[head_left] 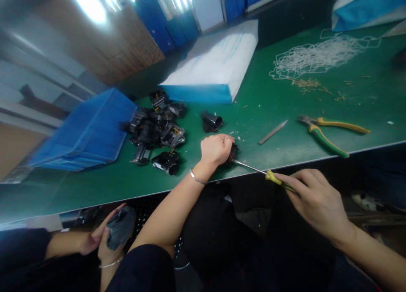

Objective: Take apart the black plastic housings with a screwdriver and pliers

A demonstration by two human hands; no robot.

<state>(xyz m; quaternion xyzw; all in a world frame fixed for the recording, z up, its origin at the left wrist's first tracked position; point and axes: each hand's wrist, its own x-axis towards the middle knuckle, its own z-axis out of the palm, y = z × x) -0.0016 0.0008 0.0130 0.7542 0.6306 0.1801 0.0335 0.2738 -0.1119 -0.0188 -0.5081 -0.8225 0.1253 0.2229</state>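
My left hand [217, 149] is closed around a small black part [232, 155] at the front edge of the green bench and mostly hides it. In my right hand [317, 199] is a screwdriver [273, 176] with a yellow handle, its fingers wrapped round the grip. The thin metal shaft points left, and its tip meets the black part beside my left fist. Just behind that fist lies a black cylindrical housing [212, 122]. Pliers [326, 129] with green and yellow handles rest to the right, near a pointed grey metal rod [272, 132].
Several black assemblies [152, 131] are heaped left of centre beside a blue bin [91, 131]. A white and blue sack [215, 59] lies behind. Bent white wires [317, 57] and small brass pins [307, 83] lie far right. At lower left, another person's hands [104, 241] hold a dark object.
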